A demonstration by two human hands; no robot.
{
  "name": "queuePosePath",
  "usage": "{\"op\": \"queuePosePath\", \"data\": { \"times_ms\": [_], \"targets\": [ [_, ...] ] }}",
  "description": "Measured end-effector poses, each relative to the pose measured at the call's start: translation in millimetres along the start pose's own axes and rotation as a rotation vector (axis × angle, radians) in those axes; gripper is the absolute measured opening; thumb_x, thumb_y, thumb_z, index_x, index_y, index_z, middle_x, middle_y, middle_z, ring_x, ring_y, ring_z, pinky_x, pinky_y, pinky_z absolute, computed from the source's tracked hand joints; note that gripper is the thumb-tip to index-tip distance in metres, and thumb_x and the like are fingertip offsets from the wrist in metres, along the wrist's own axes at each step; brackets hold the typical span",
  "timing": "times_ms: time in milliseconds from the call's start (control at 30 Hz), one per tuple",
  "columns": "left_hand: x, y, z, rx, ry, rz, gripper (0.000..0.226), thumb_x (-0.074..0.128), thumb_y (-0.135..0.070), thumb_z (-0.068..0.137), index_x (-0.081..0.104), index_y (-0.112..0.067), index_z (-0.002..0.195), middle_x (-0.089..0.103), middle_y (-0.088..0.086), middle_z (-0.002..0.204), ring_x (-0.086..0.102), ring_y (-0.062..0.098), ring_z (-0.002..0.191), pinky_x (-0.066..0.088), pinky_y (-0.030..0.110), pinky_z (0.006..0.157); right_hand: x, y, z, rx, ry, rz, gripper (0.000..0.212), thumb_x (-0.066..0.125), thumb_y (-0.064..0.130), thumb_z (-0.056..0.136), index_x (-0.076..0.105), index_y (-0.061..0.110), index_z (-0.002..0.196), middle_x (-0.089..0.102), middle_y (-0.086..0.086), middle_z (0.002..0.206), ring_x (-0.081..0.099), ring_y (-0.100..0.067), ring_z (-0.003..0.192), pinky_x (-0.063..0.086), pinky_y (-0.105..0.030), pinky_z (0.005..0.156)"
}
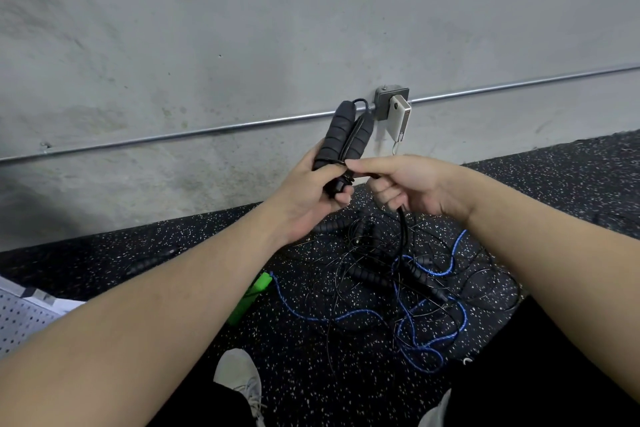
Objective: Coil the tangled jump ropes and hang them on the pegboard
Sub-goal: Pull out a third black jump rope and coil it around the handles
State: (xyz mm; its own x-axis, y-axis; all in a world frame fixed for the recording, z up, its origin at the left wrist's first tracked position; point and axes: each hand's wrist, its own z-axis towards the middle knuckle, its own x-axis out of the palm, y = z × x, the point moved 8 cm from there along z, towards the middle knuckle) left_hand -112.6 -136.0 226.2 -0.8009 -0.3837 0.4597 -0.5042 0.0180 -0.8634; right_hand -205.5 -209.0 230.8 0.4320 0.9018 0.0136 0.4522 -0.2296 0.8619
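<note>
My left hand [308,198] grips two black ribbed jump rope handles [341,135] held together, pointing up toward the wall. My right hand [405,185] pinches the thin black cord [403,229] beside the handles' lower end; the cord hangs from that hand down to the floor. Below lies a tangle of ropes [398,274]: thin black cords, other black handles, and a blue rope [426,333] with a green handle [249,298]. A white pegboard [20,319] shows at the lower left edge.
The floor is black speckled rubber [194,246], meeting a grey concrete wall. A metal conduit [207,130] runs along the wall to a junction box [389,99] with a white device [400,121] hanging on it. My shoes [239,378] and dark trouser legs sit at the bottom.
</note>
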Motion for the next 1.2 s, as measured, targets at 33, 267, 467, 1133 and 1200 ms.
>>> {"op": "queuePosePath", "data": {
  "times_ms": [33,267,467,1133,1200],
  "targets": [
    [0.2,-0.9,-0.5,-0.013,0.032,0.011,0.051,0.053,0.004,0.099,0.051,-0.021,0.143,0.058,0.018,0.109,0.054,0.02,0.07,0.043,0.023,0.055,0.2,-0.7,-0.1,0.002,0.005,0.015,0.02,0.068,0.041,0.088,0.064,0.024,0.077,0.018,0.011,0.055,0.006,-0.012,0.057,0.006,-0.02,0.047],
    [13.1,-6.5,-7.9,-0.061,0.116,-0.139,0.056,0.052,0.006,0.09,0.052,-0.014,0.143,0.056,0.02,0.111,0.056,0.023,0.069,0.047,0.023,0.055,-1.0,-5.8,3.4,0.013,-0.016,0.212,0.026,0.076,0.039,0.075,0.055,0.023,0.073,0.028,0.011,0.05,0.014,-0.005,0.047,0.012,-0.016,0.045],
    [14.6,-5.7,-8.2,-0.005,0.016,-0.226,0.033,0.057,-0.005,0.099,0.055,-0.013,0.132,0.061,0.022,0.116,0.066,0.026,0.076,0.058,0.028,0.063,-1.6,0.5,6.9,-0.067,-0.097,0.28,0.027,0.075,0.034,0.083,0.053,0.02,0.073,0.037,0.012,0.048,0.022,-0.002,0.042,0.019,-0.013,0.038],
    [-21.4,-6.2,0.4,0.101,-0.421,-0.144,0.021,0.058,-0.012,0.095,0.056,-0.006,0.115,0.064,0.011,0.084,0.051,0.015,0.047,0.037,0.02,0.039,13.5,6.7,8.5,-0.254,-0.312,0.053,0.032,0.073,0.05,0.087,0.058,0.022,0.094,0.049,0.012,0.053,0.038,-0.004,0.045,0.031,-0.022,0.047],
    [-27.9,-10.3,2.4,0.097,-0.448,-0.213,0.025,0.057,-0.012,0.096,0.057,-0.004,0.119,0.062,0.01,0.08,0.051,0.013,0.046,0.037,0.019,0.037,14.0,8.4,6.3,-0.263,-0.341,-0.027,0.033,0.064,0.054,0.092,0.06,0.022,0.097,0.05,0.013,0.053,0.039,-0.005,0.047,0.033,-0.023,0.05]
  ]
}}
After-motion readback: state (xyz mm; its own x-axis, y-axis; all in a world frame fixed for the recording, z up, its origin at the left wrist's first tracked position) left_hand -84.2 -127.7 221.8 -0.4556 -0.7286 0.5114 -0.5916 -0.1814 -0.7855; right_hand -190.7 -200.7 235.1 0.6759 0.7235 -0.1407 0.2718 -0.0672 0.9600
